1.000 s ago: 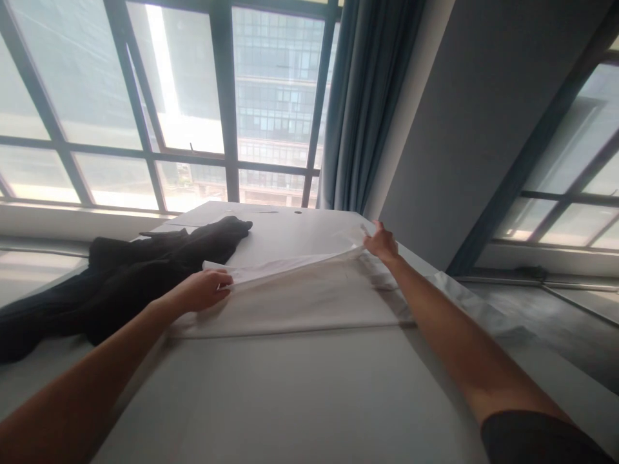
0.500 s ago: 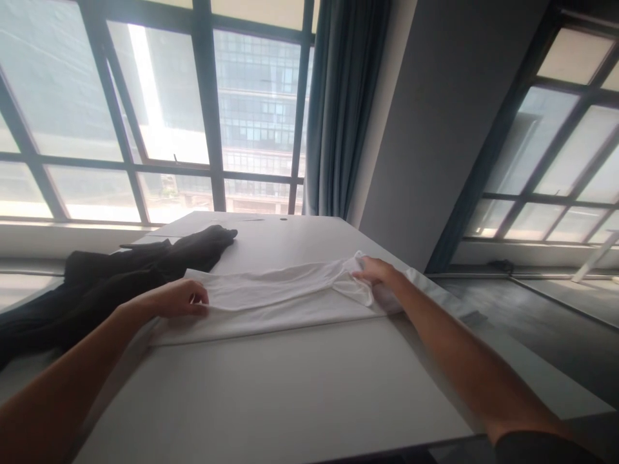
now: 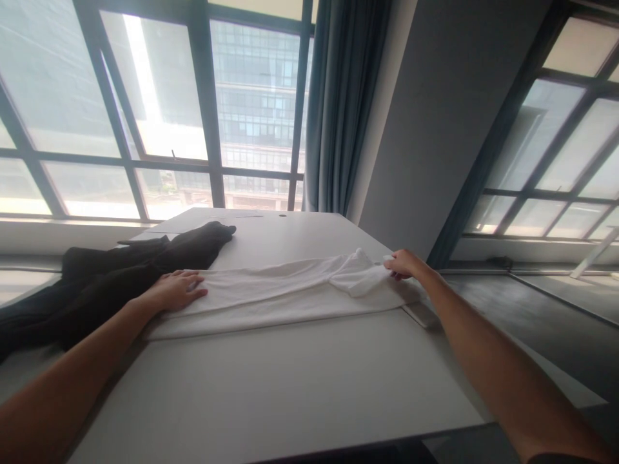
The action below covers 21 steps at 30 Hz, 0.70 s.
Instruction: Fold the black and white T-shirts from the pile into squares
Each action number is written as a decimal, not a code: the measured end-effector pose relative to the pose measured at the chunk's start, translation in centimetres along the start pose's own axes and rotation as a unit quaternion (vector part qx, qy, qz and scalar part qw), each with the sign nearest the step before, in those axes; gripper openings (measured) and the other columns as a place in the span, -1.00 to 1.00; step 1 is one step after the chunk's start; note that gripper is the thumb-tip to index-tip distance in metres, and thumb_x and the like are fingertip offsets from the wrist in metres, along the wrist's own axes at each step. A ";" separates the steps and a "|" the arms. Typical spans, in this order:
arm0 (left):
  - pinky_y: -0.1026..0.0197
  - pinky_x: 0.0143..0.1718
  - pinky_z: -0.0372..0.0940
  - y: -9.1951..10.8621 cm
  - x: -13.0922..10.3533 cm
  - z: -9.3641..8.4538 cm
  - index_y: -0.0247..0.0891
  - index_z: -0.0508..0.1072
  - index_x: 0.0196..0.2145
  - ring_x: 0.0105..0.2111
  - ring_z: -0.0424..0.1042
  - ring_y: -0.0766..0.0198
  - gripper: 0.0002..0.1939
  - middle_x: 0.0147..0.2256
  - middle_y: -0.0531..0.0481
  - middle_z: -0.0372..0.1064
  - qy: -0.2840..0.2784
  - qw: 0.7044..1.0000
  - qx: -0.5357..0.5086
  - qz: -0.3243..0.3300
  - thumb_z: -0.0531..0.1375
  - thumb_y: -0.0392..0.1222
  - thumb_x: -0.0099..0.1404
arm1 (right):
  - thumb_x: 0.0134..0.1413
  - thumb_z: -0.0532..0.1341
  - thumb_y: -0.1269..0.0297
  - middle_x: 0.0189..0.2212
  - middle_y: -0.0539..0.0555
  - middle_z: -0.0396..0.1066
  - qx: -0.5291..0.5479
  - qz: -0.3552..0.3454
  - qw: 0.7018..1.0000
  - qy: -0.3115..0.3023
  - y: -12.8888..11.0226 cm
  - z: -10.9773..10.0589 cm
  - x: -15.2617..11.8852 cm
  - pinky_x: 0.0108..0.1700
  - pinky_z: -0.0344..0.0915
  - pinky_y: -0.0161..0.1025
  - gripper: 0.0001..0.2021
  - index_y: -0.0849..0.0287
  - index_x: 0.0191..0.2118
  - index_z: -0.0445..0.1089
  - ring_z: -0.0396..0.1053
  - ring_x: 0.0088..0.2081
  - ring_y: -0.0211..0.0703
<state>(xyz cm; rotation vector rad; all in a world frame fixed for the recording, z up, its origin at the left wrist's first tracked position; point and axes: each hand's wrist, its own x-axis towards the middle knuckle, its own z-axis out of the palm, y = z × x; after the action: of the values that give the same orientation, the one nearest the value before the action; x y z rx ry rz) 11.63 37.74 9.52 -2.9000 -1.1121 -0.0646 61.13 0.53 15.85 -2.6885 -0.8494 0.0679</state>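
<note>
A white cloth garment [image 3: 271, 290] lies folded in a long strip across the white table [image 3: 290, 380]. Flat on its left end rests my left hand [image 3: 176, 290], fingers spread. At the other end my right hand [image 3: 403, 263] pinches a bit of the white fabric by its far right corner. Bunched folds and what looks like a sleeve show just left of my right hand. The exact kind of garment is hard to tell.
A dark garment [image 3: 145, 264] lies heaped on the left side of the table, close to my left forearm. Behind the table are large windows [image 3: 256, 96], a blue-grey curtain [image 3: 338, 116] and a grey pillar [image 3: 430, 116].
My left hand has flattened from a curled pose onto the fabric. My right hand has moved right from the bunched part to the garment's right end.
</note>
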 end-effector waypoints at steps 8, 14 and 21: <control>-0.21 0.20 0.11 -0.7 0.7 0.8 -0.19 0.47 0.16 0.27 0.17 -0.24 -0.27 0.30 -0.25 0.20 0.009 1.000 0.000 -0.022 -0.04 0.30 0.26 | 0.07 0.33 0.24 -0.48 0.14 0.51 0.182 0.046 0.971 -0.146 2.2 -2.4 -1.2 -0.54 0.33 -0.42 -0.82 0.27 -0.39 0.46 0.45 -0.52 -0.25; -0.22 0.19 0.12 -0.4 0.4 0.6 -0.18 0.47 0.17 0.27 0.17 -0.27 -0.31 0.30 -0.26 0.19 0.009 1.000 -0.011 -0.016 -0.02 0.26 0.28 | -0.17 0.36 0.47 -0.39 0.16 0.55 0.013 0.048 0.993 -0.106 1.1 -2.4 -0.1 -0.32 0.47 -0.20 -0.85 0.25 -0.35 0.55 0.55 -0.31 0.04; -0.24 0.19 0.13 -0.1 0.4 0.6 -0.21 0.44 0.19 0.27 0.16 -0.28 -0.31 0.32 -0.27 0.16 0.003 1.000 0.002 -0.021 -0.06 0.23 0.31 | -0.21 0.43 0.30 0.14 0.15 0.40 -0.131 -0.294 0.939 -0.122 -2.5 1.4 -3.8 0.17 0.27 -0.13 -0.48 0.07 0.01 0.55 0.34 0.16 0.13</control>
<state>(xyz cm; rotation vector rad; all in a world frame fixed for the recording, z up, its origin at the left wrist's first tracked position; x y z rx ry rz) 11.85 38.11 8.98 -2.8715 -1.1699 -0.0715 56.40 0.70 15.13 -2.5624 -1.8192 0.1608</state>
